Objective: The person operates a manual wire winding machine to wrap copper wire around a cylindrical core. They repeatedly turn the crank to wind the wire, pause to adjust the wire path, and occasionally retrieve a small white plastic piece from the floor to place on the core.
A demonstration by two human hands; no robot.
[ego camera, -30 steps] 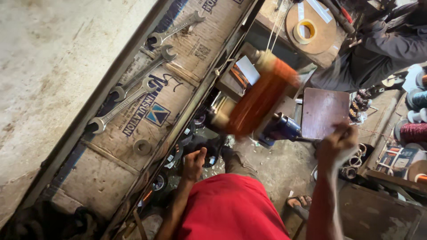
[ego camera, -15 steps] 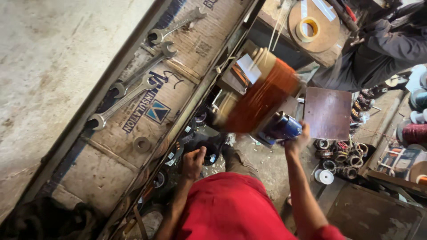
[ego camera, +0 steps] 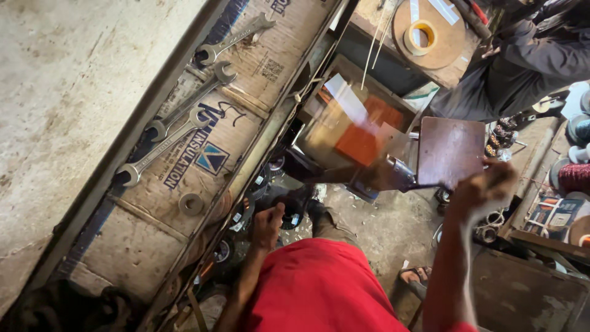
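- Your left hand [ego camera: 268, 224] sits low in a narrow gap beside the cardboard-covered bench [ego camera: 129, 246], with dark clutter hemming it in
- Your right hand [ego camera: 485, 187] is raised near the brown board [ego camera: 450, 150], which blocks the way ahead
- The blurred orange coil [ego camera: 353, 132] fills the middle between both hands
- Bare floor [ego camera: 381, 224] lies open below it
- Three spanners [ego camera: 184, 107] and a washer [ego camera: 191, 203] take up the bench top

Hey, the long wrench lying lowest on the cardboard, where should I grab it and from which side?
Grip the long wrench at mid-shaft, coming straight down from above. It lies flat on the cardboard, so only the shaft's narrow edges offer a pinch. The bare middle has room for fingers on both sides, though a second wrench lies close alongside near the upper end. The left hand looks nearest; the right hand is blurred, off to the side.
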